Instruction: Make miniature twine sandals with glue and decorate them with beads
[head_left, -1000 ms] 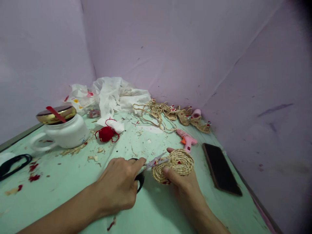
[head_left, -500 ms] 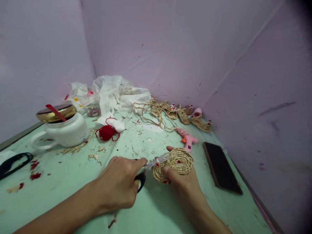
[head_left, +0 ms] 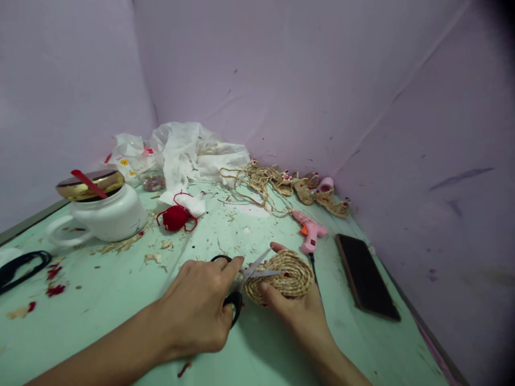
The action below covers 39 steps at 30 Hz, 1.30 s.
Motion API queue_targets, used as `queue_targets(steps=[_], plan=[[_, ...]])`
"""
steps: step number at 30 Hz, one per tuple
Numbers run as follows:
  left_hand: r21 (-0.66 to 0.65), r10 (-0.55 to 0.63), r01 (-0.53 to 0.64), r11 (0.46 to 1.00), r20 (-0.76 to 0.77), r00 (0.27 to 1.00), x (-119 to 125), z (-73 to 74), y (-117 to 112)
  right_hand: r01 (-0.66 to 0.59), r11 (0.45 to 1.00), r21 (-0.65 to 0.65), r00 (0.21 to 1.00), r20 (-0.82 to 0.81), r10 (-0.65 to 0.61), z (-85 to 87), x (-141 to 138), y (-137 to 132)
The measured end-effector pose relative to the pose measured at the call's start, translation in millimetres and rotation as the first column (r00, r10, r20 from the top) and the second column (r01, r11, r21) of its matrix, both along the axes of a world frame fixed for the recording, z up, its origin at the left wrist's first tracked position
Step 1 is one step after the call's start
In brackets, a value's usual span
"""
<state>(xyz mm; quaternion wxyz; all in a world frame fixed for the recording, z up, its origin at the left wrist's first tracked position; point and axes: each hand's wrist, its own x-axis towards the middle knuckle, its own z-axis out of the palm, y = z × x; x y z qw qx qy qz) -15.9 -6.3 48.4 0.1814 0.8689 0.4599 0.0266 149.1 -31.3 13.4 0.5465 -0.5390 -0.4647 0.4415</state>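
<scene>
My left hand (head_left: 201,303) is closed on black-handled scissors (head_left: 234,304), fingers and thumb at the loops. The blades are spread and reach over the near-left side of a coiled straw piece (head_left: 295,268). That piece is woven of pale braided cord in two joined spirals, with a small red spot at the middle of the larger one. My right hand (head_left: 298,308) grips it from below and the right, thumb on top. Whether the blades touch the straw I cannot tell. A pink glue gun (head_left: 309,230) lies just beyond my right hand.
A dark phone (head_left: 367,277) lies at the right. Red yarn (head_left: 175,218), a white mug (head_left: 115,214) with a gold lid (head_left: 90,185) and a dark cord (head_left: 24,268) are at the left. Along the back wall sit white plastic bags (head_left: 193,153) and several straw pieces (head_left: 303,190). Scraps dot the table.
The scissor blades have opened wider apart. The straw piece and my right hand have shifted slightly left and down.
</scene>
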Motion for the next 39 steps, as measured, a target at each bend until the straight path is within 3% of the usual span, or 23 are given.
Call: queue_targets(steps=[9,17,22,25,29,32,35,37,39], plan=[[-0.061,-0.076,0.081,0.995,0.078,0.994,-4,1.1,4,-0.008,0.999,-0.037,1.000,-0.012,0.008,0.3,6,1],[-0.019,-0.047,0.050,0.999,0.107,0.993,-3,-0.4,5,0.018,1.000,-0.025,1.000,0.017,-0.017,2.7,3,0],[-0.099,-0.019,0.049,0.994,0.287,0.958,-5,-4.9,7,-0.005,0.998,-0.061,0.994,-0.106,-0.002,-1.0,5,2],[-0.089,0.114,-0.088,0.992,0.347,0.931,-9,-8.7,14,-0.053,0.994,-0.094,0.957,-0.291,0.023,-4.8,8,6],[0.076,0.360,-0.373,0.925,0.143,0.922,-22,-10.4,33,-0.102,0.991,-0.090,0.886,-0.462,0.050,-6.1,10,12],[0.197,0.443,-0.441,0.875,0.041,0.896,-31,-9.6,44,-0.147,0.985,-0.085,0.869,-0.488,0.087,-4.0,11,14],[0.268,0.452,-0.479,0.836,0.159,0.878,-29,-9.6,44,-0.157,0.985,-0.066,0.855,-0.509,0.102,-4.4,10,13],[0.111,0.417,-0.471,0.875,0.320,0.851,-20,-10.8,37,-0.122,0.991,-0.047,0.858,-0.507,0.081,-7.7,8,12],[-0.229,0.388,-0.314,0.921,0.475,0.790,-8,-13.1,27,-0.102,0.994,-0.049,0.875,-0.479,0.067,-12.7,6,11]])
